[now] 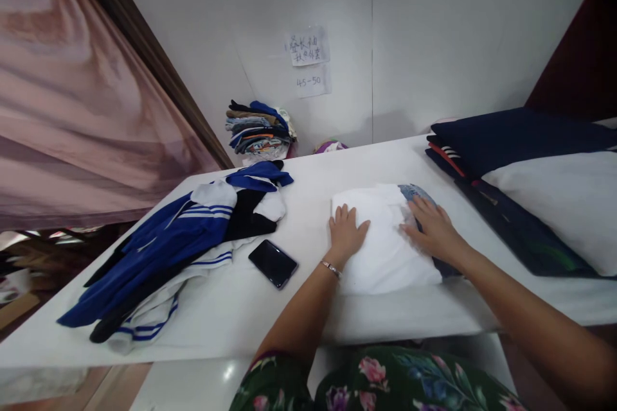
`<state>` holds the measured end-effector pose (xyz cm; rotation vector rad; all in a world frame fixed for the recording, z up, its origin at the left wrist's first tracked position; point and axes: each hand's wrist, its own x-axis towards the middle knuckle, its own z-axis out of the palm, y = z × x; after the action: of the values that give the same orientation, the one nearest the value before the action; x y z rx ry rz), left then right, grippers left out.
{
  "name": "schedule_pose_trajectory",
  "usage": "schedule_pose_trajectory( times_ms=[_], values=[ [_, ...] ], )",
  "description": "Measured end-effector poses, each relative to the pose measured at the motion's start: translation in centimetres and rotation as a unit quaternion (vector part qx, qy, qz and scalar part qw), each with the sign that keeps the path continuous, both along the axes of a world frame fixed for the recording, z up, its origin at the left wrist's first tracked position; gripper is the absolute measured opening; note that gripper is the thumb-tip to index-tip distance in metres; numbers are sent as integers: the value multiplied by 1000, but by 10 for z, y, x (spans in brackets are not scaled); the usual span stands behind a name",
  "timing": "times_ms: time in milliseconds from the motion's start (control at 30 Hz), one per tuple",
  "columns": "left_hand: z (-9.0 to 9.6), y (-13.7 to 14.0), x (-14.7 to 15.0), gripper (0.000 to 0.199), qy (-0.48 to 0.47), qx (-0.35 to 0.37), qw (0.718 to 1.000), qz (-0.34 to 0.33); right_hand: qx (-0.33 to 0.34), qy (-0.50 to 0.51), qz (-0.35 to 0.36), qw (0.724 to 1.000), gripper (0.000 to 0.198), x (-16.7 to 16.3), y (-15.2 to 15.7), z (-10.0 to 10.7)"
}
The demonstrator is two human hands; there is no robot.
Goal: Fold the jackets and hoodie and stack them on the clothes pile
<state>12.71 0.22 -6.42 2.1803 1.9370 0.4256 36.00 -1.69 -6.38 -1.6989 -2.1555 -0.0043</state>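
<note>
A softly folded white cloth bundle [383, 250], no clear long axis, lies on the white counter [311, 205] beneath both hands, neither nearer: the left hand [347, 231] flat, thumb apart, at nine o'clock, the right hand [432, 226] spread at two o'clock, touching blue-grey patterned fabric [412, 192].

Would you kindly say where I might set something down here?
Free: the patch between phone and white cloth, and the strip from that cloth to the table's far edge. Crowded: left, with blue clothes; right, with the dark pile.
</note>
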Motion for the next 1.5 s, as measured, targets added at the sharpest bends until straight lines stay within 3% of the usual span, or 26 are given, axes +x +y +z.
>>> schedule_pose_trajectory(
  times_ms=[100,200,333,500,700,900,1167,1500],
  values=[
    [-4,-2,6,60,11,7,1000,4,37,-12,59,998,67,-31,17,20],
    [-2,-2,7,62,7,-1,1000,2,6,-47,93,995,70,-48,38,22],
    [-5,-2,6,62,0,-1,1000,-8,-83,-83,15,993,65,-33,59,-1],
    [-6,6,2,58,-48,-13,999,-17,-59,-78,-10,995,62,-15,59,-21],
    [9,57,-21,52,-109,-15,994,22,-68,-15,18,997,53,-13,62,-13],
    [5,101,-25,47,-121,-81,989,15,-77,25,17,997,54,2,108,-1],
    [4,102,-20,34,-112,-48,992,36,-157,46,14,986,58,4,157,3],
    [0,104,-20,31,-149,-67,984,73,-181,1,-78,980,61,5,150,4]
  ],
)
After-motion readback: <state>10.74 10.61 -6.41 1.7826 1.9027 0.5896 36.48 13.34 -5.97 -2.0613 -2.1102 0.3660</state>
